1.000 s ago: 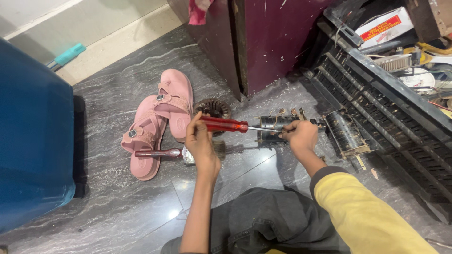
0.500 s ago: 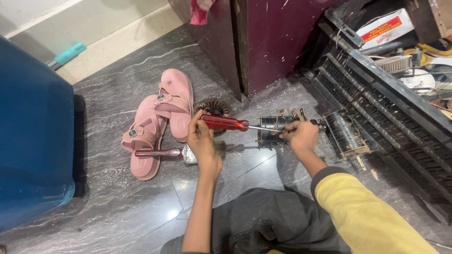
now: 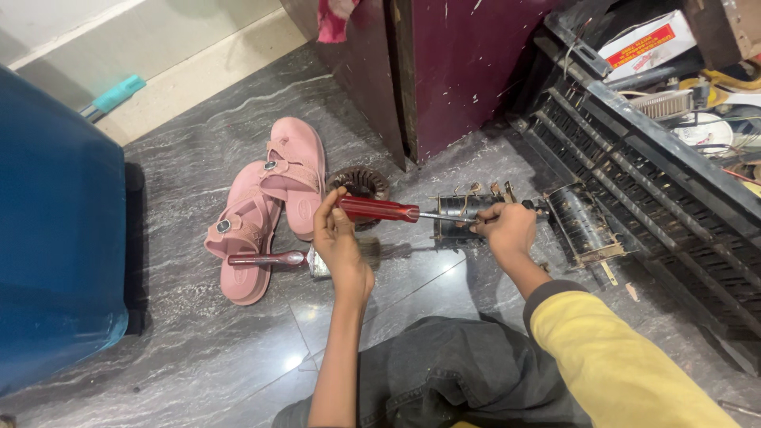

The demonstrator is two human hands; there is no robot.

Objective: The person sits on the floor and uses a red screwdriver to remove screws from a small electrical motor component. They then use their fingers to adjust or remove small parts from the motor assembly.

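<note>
Gripping a red-handled screwdriver [image 3: 379,209], the left hand [image 3: 337,238] drove its tip into a motor core [image 3: 464,218] (resting on the floor [image 3: 198,349]), steadied by the clasping right hand [image 3: 506,230]; core was not yet apart, beside pink sandals [image 3: 265,202].

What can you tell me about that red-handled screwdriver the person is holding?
The screwdriver has a glossy red handle, plastic by the look, and a thin metal shaft. It lies nearly level above the grey floor, pointing right. The left hand grips the handle; the tip meets a dark metal motor part, which the right hand steadies.
</note>
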